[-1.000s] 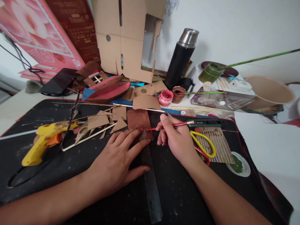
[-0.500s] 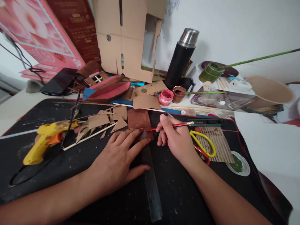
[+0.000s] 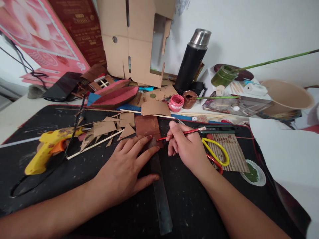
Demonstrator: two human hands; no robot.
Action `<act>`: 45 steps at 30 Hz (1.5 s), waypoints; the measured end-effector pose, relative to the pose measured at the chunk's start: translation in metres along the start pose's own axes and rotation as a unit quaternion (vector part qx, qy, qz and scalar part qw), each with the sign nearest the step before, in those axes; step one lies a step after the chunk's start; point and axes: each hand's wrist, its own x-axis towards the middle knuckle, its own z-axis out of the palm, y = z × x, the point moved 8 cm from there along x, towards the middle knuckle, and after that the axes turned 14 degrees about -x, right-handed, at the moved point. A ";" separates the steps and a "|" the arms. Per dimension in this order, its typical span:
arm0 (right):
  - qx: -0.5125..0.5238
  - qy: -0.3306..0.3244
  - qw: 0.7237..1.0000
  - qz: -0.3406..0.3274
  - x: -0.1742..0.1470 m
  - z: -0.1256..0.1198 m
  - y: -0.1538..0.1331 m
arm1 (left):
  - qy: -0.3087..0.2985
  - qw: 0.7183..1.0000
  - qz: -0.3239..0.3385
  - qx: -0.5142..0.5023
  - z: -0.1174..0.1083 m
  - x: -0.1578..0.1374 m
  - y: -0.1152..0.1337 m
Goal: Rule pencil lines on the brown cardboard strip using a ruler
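Note:
My left hand (image 3: 122, 169) lies flat with fingers spread, its fingertips pressing a clear ruler (image 3: 162, 202) against a painted brown card piece (image 3: 147, 125). The ruler runs from the card toward me over the black mat. My right hand (image 3: 188, 146) is closed around a red pencil (image 3: 193, 131), whose tip touches the card beside the ruler's top end. Just right of that hand are scissors with yellow and red handles (image 3: 225, 155), their blades mostly hidden. Behind the card lies a plain curved cardboard piece (image 3: 156, 108).
A yellow glue gun (image 3: 47, 149) and cardboard scraps (image 3: 104, 127) lie to the left. Corrugated card (image 3: 233, 152) and a lid of green paint (image 3: 253, 174) are at the right. Behind stand pink (image 3: 176, 102) and brown paint jars (image 3: 189, 99) and a black thermos (image 3: 190, 66).
Both hands, the ruler and the card keep nearly the same places. The red pencil has rolled or tilted very slightly in my right hand, its tip still by the ruler.

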 end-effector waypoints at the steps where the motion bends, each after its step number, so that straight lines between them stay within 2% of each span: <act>1: 0.001 0.000 1.000 0.001 0.000 0.000 0.000 | 0.001 1.000 0.000 -0.001 0.000 0.000 0.000; 10: -0.003 0.001 1.000 0.007 -0.001 0.000 0.000 | 0.003 1.000 0.000 0.003 0.000 0.000 0.001; 15: 0.027 0.014 1.000 -0.003 -0.001 -0.001 -0.004 | 0.005 1.000 -0.001 0.005 0.001 -0.002 -0.001; 20: 0.077 0.062 0.995 -0.017 0.000 -0.013 -0.009 | 0.028 0.999 0.015 0.029 -0.004 -0.005 0.004; 27: 0.087 0.052 0.995 -0.024 0.001 -0.012 -0.010 | 0.058 0.995 0.042 0.067 -0.016 -0.001 0.016; 34: 0.081 0.055 0.995 -0.025 0.001 -0.015 -0.010 | 0.014 0.997 0.065 0.045 -0.016 -0.012 0.033; 38: 0.081 0.053 0.995 -0.037 0.003 -0.017 -0.009 | 0.022 0.999 0.036 0.018 -0.020 -0.027 0.032; 45: 0.066 0.045 0.996 -0.046 0.001 -0.013 -0.010 | 0.022 0.998 0.031 -0.059 -0.022 -0.042 0.032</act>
